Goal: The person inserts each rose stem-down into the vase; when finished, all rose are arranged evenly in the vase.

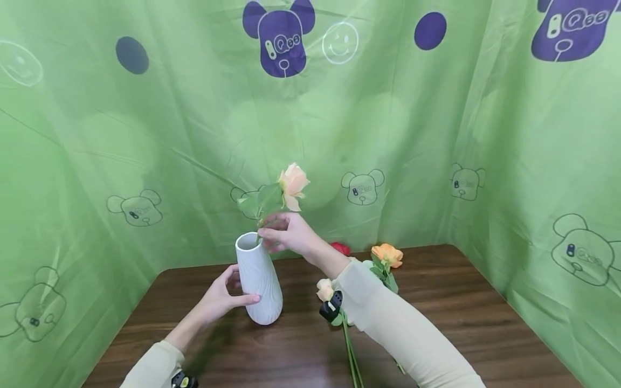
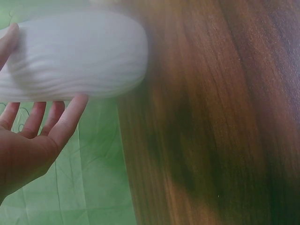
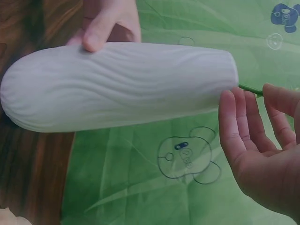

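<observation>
On the green fabric backdrop, a solid purple bear head at top centre is carrying white outlined lettering, apparently reading "Qee". A second purple bear head, cut off at the upper right, is bearing the same word. A white smiley face is sitting just right of the central head. Thinly outlined bear heads lower down are repeating the lettering, small and faint; in the right wrist view, one is appearing sideways, its letters blurring.

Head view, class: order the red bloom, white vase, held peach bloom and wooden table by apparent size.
1. Wooden table
2. White vase
3. Held peach bloom
4. Red bloom, partly hidden, so ranked by its visible part
</observation>
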The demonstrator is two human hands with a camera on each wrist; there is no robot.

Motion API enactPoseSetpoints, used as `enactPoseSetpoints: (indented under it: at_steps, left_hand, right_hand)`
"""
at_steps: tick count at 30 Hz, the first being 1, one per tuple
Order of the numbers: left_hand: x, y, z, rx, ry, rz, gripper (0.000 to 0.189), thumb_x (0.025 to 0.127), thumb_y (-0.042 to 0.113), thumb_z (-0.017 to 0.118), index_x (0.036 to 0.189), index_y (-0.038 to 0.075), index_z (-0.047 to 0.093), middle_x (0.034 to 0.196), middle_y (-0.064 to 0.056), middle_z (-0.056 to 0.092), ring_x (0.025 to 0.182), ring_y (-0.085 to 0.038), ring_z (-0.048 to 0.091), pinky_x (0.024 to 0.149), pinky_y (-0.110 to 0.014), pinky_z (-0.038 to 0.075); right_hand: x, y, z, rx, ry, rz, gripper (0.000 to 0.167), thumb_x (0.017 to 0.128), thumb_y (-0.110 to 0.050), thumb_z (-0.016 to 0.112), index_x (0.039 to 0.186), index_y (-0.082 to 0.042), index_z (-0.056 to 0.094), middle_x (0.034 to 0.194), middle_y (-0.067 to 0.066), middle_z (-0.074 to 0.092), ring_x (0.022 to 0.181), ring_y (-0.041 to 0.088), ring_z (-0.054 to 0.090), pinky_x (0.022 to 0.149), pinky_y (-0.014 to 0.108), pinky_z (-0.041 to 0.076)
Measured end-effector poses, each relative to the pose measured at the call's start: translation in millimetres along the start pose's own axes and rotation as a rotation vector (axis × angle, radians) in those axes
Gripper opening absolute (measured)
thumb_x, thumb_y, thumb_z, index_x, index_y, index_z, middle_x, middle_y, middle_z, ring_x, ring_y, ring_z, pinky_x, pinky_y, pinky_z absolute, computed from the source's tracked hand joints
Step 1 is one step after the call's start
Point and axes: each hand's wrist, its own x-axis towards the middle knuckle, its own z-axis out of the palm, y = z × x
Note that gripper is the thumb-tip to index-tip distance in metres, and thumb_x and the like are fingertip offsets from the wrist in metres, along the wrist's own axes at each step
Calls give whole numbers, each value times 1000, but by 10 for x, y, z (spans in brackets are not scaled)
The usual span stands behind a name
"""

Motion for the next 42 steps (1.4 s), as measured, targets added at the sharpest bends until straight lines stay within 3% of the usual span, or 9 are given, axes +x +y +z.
enactPoseSetpoints:
  at_steps: [10, 17, 20, 23, 28, 31, 38, 42]
  left_hand:
    - [-35, -93, 52, -16, 15, -16, 80, 75, 19, 92, 142, 16, 48, 126, -11, 61, 114, -29, 61, 88, -41, 51]
    - [-33, -45, -16, -8, 23, 3, 80, 76, 20, 92, 142, 15, 48, 126, -12, 61, 113, -29, 61, 88, -41, 51]
    - [-47, -30, -26, -14, 23, 13, 79, 76, 19, 91, 142, 14, 48, 126, -13, 61, 113, -29, 61, 87, -42, 52]
    - [-74, -41, -17, -21, 16, 12, 79, 77, 17, 91, 142, 13, 48, 126, -14, 61, 112, -30, 61, 86, -42, 52]
    - [-124, -54, 3, -34, 6, -12, 80, 76, 17, 91, 143, 13, 47, 126, -14, 61, 113, -30, 61, 85, -41, 53]
    - [-112, -41, 6, -47, 13, -19, 80, 76, 17, 92, 142, 16, 48, 126, -12, 62, 114, -30, 61, 85, -41, 53]
    - [-29, -22, 32, -40, -10, 26, 79, 78, 17, 90, 143, 13, 46, 125, -14, 62, 114, -35, 60, 86, -42, 53]
    - [-70, -18, 6, -24, 5, 21, 79, 76, 17, 91, 142, 13, 47, 123, -14, 63, 111, -32, 61, 84, -42, 53]
  right_hand:
    - [-10, 153, 104, -6, 63, 47, 35, 93, -14, 75, 122, 2, 64, 109, 10, 67, 79, 19, 69, 74, 40, 60]
    - [21, 169, 150, 7, 85, 10, 44, 91, -12, 78, 130, -16, 56, 116, 9, 67, 77, 21, 69, 71, 42, 60]
    - [27, 185, 175, 4, 94, 13, 49, 91, -15, 79, 134, -19, 55, 122, 8, 63, 77, 21, 69, 71, 42, 60]
    - [7, 215, 199, 2, 108, 25, 52, 91, -16, 79, 136, -21, 54, 117, 7, 62, 76, 21, 68, 71, 43, 60]
    - [-34, 274, 208, -14, 93, 37, 18, 93, -15, 76, 98, -4, 62, 89, 8, 63, 73, 18, 65, 73, 44, 60]
    - [-51, 267, 176, -17, 81, 42, 24, 93, -16, 76, 88, -3, 57, 89, 8, 65, 75, 18, 68, 74, 44, 60]
    - [-63, 279, 50, -28, 76, 56, 33, 90, -18, 80, 114, -4, 64, 104, 11, 67, 85, 23, 70, 77, 45, 59]
    - [-56, 333, 22, -38, 49, 63, 38, 88, -16, 82, 118, -2, 65, 110, 12, 66, 93, 22, 70, 81, 47, 58]
